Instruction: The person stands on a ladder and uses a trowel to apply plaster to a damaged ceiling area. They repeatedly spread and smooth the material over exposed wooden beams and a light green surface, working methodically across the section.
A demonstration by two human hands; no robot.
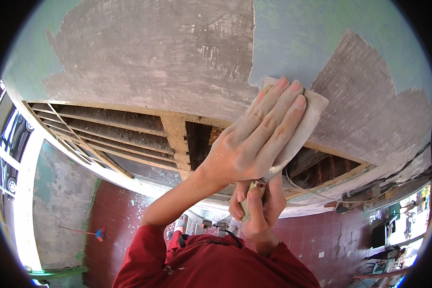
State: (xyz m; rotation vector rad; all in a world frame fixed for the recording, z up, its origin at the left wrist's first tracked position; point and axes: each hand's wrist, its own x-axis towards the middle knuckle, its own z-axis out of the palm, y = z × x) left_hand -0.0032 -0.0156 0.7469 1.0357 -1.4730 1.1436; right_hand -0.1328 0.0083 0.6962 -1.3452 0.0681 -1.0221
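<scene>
Scraper (297, 137): slanted up and rightward before the patchy wall (153, 48); contact was unclear;
Blade (314, 113): was broad, flat, dusty pale; partly covered;
Handle (245, 210): was pale greenish, metal-collared; pointed downward, partly hidden

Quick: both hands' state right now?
Left hand: open, laid flat over the scraper blade.
Right hand: closed, holding the scraper handle.

No writing can be read. A small pale mark (168, 270) on the red shirt (225, 266), lower left of centre, is too small.
</scene>
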